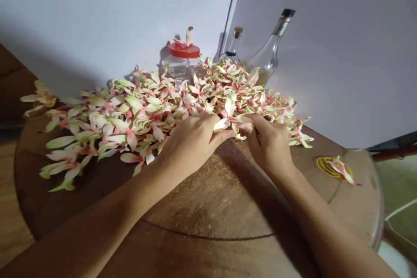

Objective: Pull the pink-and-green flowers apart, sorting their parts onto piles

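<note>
- Pink-and-green flowers (156, 113) are lying heaped on the wooden tabletop (208, 195), just ahead of both grips.
- The left grip (192, 143) is pressing together against one flower (230, 110).
- The right grip (269, 145) is pinching that flower's petals.
- A red-lidded jar (182, 63) is standing beyond the heap.

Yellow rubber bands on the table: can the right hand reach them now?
Probably yes: the right hand sits by the flower pile, with only wooden tabletop between it and the yellow rubber bands; one flower lies on them.
</note>
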Action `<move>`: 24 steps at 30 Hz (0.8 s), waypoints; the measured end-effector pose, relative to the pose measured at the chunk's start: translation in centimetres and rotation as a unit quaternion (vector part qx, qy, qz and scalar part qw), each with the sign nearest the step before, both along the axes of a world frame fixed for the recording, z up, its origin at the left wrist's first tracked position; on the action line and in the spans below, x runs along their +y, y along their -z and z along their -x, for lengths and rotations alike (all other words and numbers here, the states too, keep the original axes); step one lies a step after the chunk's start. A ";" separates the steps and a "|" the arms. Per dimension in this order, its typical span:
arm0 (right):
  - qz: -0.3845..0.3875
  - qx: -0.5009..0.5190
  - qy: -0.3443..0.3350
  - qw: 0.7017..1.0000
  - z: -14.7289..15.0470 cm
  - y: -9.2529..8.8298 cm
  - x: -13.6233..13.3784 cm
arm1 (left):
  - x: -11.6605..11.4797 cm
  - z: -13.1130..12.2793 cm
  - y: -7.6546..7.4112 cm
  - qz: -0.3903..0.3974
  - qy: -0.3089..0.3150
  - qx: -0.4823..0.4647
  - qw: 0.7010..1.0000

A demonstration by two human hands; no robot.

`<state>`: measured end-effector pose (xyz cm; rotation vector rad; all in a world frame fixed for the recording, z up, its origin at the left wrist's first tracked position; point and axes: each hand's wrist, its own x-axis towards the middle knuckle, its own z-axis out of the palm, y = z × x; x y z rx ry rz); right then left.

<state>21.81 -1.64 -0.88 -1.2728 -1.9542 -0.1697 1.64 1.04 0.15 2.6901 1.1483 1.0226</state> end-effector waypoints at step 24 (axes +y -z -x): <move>0.137 -0.039 -0.016 0.990 0.4 -0.5 0.3 | -0.1 0.0 0.1 -0.062 0.011 0.102 0.993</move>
